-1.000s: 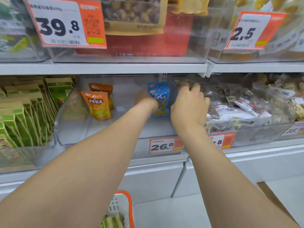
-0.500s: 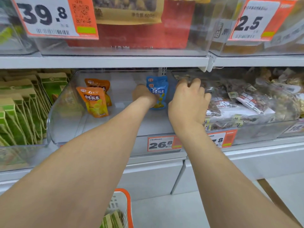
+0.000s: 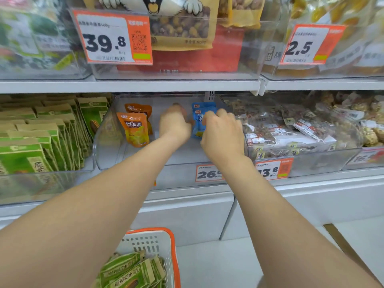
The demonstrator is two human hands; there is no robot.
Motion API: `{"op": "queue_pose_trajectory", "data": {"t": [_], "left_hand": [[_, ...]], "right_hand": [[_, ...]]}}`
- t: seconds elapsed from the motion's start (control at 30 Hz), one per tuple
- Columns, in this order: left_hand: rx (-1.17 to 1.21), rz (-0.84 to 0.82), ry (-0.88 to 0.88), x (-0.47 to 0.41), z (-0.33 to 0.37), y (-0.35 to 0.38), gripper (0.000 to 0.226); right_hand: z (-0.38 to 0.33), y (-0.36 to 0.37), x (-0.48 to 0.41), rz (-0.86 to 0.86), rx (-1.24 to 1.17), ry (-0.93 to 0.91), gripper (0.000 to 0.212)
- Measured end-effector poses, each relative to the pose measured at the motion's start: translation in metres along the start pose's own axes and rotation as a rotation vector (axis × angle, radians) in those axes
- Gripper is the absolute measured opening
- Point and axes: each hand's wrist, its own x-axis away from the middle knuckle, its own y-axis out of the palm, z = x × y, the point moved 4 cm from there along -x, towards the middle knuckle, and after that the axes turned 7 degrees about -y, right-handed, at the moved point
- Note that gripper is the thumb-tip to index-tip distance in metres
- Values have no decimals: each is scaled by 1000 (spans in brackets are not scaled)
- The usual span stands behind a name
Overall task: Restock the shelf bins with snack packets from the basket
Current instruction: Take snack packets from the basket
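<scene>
Two blue snack packets (image 3: pixel 198 121) stand upright at the back right of a clear shelf bin (image 3: pixel 108 142). My right hand (image 3: pixel 222 134) reaches into the bin and its curled fingers pinch the front blue packet. My left hand (image 3: pixel 174 121) is curled just left of that packet and touching its edge; its fingertips are hidden. Two orange packets (image 3: pixel 135 129) stand at the bin's back left. The white basket with an orange rim (image 3: pixel 173 246) sits below on the floor, holding several green packets (image 3: pixel 133 271).
A bin of green packets (image 3: pixel 41 138) is on the left. On the right is a bin of clear-wrapped snacks (image 3: pixel 301 129). A shelf board (image 3: pixel 145 86) runs just above the bins, with more bins over it. Orange price tags (image 3: pixel 207 173) hang on the bin fronts.
My right hand has moved left from the edge of the right-hand bin onto the blue packet. My left hand stays beside the packet. More of the basket shows.
</scene>
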Motion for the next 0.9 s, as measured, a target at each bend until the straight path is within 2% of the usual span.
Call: {"op": "queue_pose_trajectory", "data": {"t": [0.07,0.17,0.27,0.33,0.43,0.5,0.57,0.63,0.73,0.83,0.9], "left_hand": [[-6,72,181,24,-7,-26,10],[-41,134,459,61,-20,-67,8],[-94,165,660,103,-43,-102,6],[-174,198,687,133,-69,-123,4],[-263,246,692,168,-101,-138,9],[-291,209,681,187,-131,-143,11],[-307,80,570,198,-165,-138,17],[-421,-178,390,204,-205,-121,22],[-589,-628,200,222,-261,-91,21],[-654,-876,98,247,-295,-68,24],[-722,-1022,59,263,-310,-50,34]], "right_hand": [[-13,-5,7,-29,-106,-56,27],[-37,-13,23,-100,-271,-97,23],[-75,-18,46,-285,-335,-204,22],[-108,-21,63,-369,-327,-305,14],[-133,-31,75,-338,-219,-354,16],[-150,-36,84,-342,-136,-349,20],[-170,-31,97,-441,-104,-393,15],[-191,-11,118,-637,-130,-473,9],[-215,28,158,-919,-120,-605,21],[-229,56,192,-1102,-24,-719,6],[-235,67,206,-1151,14,-777,26]]}}
